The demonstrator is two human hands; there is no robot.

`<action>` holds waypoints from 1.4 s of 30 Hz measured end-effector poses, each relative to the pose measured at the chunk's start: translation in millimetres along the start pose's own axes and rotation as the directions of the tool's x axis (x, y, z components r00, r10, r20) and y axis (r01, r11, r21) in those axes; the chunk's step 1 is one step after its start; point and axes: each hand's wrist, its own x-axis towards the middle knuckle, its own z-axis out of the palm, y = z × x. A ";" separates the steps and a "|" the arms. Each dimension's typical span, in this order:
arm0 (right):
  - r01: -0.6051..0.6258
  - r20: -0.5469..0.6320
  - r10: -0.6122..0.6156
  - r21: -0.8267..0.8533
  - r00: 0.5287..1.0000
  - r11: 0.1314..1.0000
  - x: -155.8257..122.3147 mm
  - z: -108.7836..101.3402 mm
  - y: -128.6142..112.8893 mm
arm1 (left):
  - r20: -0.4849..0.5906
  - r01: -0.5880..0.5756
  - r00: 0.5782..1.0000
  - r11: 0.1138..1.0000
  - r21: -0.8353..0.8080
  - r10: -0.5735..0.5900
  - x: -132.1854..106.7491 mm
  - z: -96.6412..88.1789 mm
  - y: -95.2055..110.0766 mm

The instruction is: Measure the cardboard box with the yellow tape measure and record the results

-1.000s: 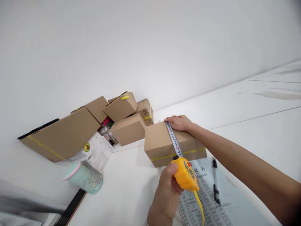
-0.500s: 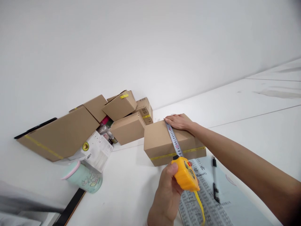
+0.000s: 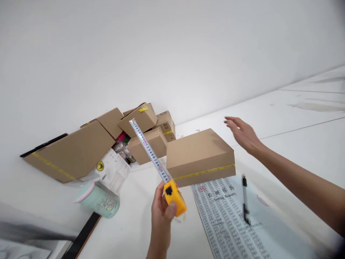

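My left hand is closed round the yellow case of a tape measure, in front of a closed cardboard box. From the case a stretch of metal blade sticks out up and to the left, its tip off the box and in front of the stacked cartons. Yellow tape runs along the box's near side. My right hand hovers to the right of the box, fingers stretched out, touching nothing. Below the box lies a printed pale-blue report, with a black-and-clear pen on it.
At the left and back stand several cardboard boxes, some with yellow tape. Among them are small packaged items and a white box with an avocado picture. A mint-green cup with a pink-rimmed lid stands near the table's left edge.
The tape measure has left the box and swung to the left in my left hand, blade still out. My right hand has lifted off the box top and moved right.
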 end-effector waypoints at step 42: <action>0.350 0.231 -0.263 -0.617 0.937 0.705 61.0 64.6 -29.0 | 0.409 0.255 0.893 0.960 -0.117 -0.188 12.3 71.0 -36.2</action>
